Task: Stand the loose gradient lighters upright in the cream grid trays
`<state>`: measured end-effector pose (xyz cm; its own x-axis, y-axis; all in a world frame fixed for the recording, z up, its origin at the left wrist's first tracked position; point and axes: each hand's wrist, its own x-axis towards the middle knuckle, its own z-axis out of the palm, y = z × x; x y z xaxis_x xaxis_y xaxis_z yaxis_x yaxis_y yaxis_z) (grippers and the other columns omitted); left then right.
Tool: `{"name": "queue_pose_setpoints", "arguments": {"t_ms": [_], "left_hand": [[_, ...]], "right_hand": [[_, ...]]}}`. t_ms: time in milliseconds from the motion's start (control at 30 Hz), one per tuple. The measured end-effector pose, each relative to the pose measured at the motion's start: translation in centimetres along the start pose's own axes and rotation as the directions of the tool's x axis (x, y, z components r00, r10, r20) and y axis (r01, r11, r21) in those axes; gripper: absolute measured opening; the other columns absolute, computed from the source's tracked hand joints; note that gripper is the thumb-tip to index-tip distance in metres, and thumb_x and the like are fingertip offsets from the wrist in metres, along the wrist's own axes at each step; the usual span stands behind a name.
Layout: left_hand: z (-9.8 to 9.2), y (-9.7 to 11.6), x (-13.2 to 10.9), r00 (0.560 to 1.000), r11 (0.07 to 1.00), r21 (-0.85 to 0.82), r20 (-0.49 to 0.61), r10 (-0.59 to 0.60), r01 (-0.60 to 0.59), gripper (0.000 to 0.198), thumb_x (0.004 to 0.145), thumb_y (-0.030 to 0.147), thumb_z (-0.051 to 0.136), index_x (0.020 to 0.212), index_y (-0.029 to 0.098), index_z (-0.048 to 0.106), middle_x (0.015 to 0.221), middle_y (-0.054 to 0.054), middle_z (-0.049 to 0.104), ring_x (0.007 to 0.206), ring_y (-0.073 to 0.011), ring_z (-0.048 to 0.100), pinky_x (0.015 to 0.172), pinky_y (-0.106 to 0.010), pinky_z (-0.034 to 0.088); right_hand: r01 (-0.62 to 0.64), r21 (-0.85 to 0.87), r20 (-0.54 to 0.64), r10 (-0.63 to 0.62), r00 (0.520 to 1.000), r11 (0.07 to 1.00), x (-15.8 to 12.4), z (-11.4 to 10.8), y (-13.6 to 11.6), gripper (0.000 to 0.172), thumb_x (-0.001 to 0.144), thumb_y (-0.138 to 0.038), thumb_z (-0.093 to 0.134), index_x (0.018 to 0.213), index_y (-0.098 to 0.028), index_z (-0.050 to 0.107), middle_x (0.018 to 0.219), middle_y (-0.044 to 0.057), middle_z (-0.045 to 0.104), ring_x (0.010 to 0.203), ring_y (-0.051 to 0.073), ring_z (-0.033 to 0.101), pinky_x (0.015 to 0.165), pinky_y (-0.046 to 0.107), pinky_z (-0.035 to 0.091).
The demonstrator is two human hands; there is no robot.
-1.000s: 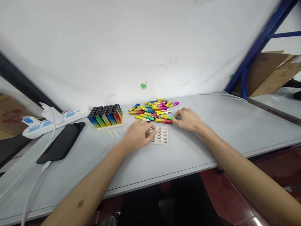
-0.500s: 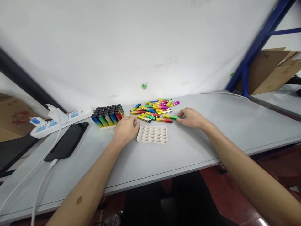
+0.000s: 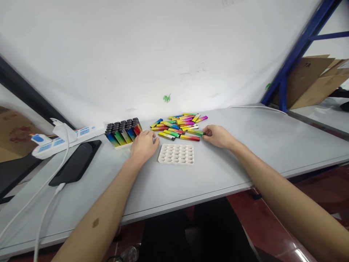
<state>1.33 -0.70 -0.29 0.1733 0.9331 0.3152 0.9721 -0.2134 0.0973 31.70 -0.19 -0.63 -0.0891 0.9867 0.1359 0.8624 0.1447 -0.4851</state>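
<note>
My right hand (image 3: 216,135) pinches the dark end of a green and yellow lighter (image 3: 195,132), at the right edge of a loose pile of shiny, many-coloured lighters (image 3: 174,125). My left hand (image 3: 144,145) rests on the table with fingers bent and thumb apart, holding nothing that I can see. Its fingertips lie close against a block of lighters (image 3: 124,134) standing upright with black tops; whether they touch it I cannot tell. Between my hands lies a white tray (image 3: 176,154) with rows of vacant holes.
At the left a black phone (image 3: 76,162) is plugged into a white cable, and a white power strip (image 3: 68,142) lies behind it. A white wall (image 3: 174,54) rises behind the table. Cardboard boxes (image 3: 313,82) stand beyond a blue metal frame (image 3: 283,87) at the right.
The green and yellow lighter in my right hand has shifted slightly left and upward and tilted, with the hand. My left hand has stayed about where it was. The view has shifted a little.
</note>
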Motion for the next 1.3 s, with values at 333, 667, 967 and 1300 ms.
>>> {"name": "queue_pose_setpoints", "arguments": {"t_ms": [333,667,967,1300], "left_hand": [[-0.6,-0.1,-0.3,0.999,0.995,-0.1,-0.044,0.014,-0.019,0.025,0.094,0.036,0.042,0.092,0.02,0.061,0.099,-0.01,0.07,0.104,-0.0302,0.061,0.085,-0.043,0.05],[-1.6,2.1,-1.6,0.928,0.847,-0.389,-0.067,0.367,-0.363,0.024,0.092,0.046,0.054,0.094,0.023,0.063,0.102,-0.003,0.071,0.106,-0.0239,0.062,0.094,-0.039,0.047],[-1.9,2.1,-1.8,0.934,0.843,-0.412,-0.07,0.35,-0.346,0.032,0.089,0.053,0.058,0.096,0.023,0.064,0.1,-0.003,0.071,0.102,-0.0233,0.063,0.092,-0.039,0.048],[-1.9,2.1,-1.8,0.935,0.847,-0.415,-0.031,0.352,-0.332,0.034,0.09,0.055,0.055,0.099,0.023,0.063,0.092,-0.001,0.071,0.091,-0.0218,0.065,0.084,-0.038,0.048]], "right_hand": [[0.023,0.56,-0.188,0.1,0.977,0.828,-0.1,0.0,-1.0,0.022,0.088,-0.041,0.057,0.094,-0.022,0.047,0.089,0.003,0.068,0.08,0.018,0.063,0.072,0.032,0.047],[0.086,0.34,-0.248,0.001,0.969,0.936,-0.9,0.4,-2.0,0.035,0.088,-0.054,0.057,0.105,-0.024,0.052,0.067,-0.003,0.054,0.059,0.016,0.048,0.059,0.03,0.037],[0.204,0.259,-0.224,-0.147,0.964,0.944,-1.0,0.7,-1.9,0.044,0.099,-0.054,0.034,0.123,-0.023,0.054,0.086,0.004,0.064,0.076,0.022,0.058,0.071,0.033,0.041],[0.102,0.319,-0.215,-0.033,0.976,0.942,-1.8,0.0,-2.9,0.05,0.096,-0.054,0.033,0.058,-0.021,0.036,0.056,-0.002,0.035,0.054,0.013,0.032,0.055,0.03,0.024]]}}
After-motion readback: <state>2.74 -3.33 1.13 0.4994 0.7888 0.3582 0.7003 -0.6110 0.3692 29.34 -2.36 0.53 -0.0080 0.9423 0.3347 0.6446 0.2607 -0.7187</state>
